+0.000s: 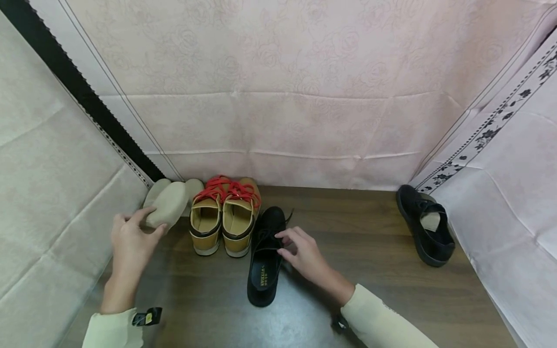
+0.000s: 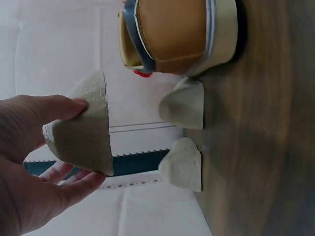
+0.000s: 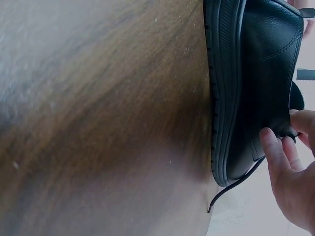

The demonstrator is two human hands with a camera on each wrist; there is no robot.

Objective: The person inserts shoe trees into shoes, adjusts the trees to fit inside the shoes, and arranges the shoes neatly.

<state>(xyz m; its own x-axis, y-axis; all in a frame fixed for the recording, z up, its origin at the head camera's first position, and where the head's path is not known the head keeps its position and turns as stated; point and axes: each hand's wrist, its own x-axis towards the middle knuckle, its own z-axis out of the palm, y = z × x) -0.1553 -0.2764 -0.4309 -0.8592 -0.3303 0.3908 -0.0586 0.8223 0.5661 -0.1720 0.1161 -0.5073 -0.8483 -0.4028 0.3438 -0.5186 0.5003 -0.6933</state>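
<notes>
- Beige slipper (image 1: pixel 167 209) sits lifted at the far left corner, our left hand (image 1: pixel 130 241) pinching it.
- Black lace-up shoe (image 1: pixel 265 258) rests mid-floor beside the tan sneakers (image 1: pixel 224 220); our right hand (image 1: pixel 304 253) fingers grasp its laces.

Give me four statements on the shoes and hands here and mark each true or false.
1. The left hand holds a beige slipper. True.
2. The right hand grips the tan shoes with red laces. False: its fingers are at the near black shoe.
3. The other black shoe lies far right, apart from its mate. True.
4. The shoes stand on a carpet. False: on a dark wooden floor.
</notes>
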